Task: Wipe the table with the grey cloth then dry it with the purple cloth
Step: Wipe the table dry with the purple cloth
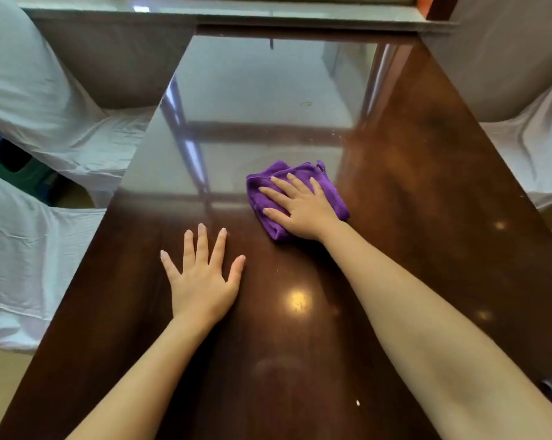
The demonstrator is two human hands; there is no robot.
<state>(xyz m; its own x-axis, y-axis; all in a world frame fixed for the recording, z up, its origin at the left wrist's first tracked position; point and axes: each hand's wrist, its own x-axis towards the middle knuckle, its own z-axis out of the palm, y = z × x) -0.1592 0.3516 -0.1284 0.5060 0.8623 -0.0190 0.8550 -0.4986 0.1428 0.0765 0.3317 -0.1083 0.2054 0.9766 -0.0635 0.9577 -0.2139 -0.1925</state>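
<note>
My right hand (303,208) lies flat on the folded purple microfibre cloth (292,198), palm down, fingers spread and pressing it onto the glossy dark brown wooden table (427,217). The fingers are not curled around the fabric; they lie on top of it, pointing far and to the left. The cloth sits about midway along the table, a little right of centre, and its bunched edges stick out from under my hand on the left, far and right sides. A small loop shows at its far right corner.

My left hand (201,277) rests open on the bare tabletop, nearer to me and to the left of the cloth, fingers fanned wide, holding nothing. It is apart from the cloth.

The far half of the table mirrors a bright window, and round light spots shine on the near half. Chairs draped in white fabric covers (46,100) stand along the left and right sides.
</note>
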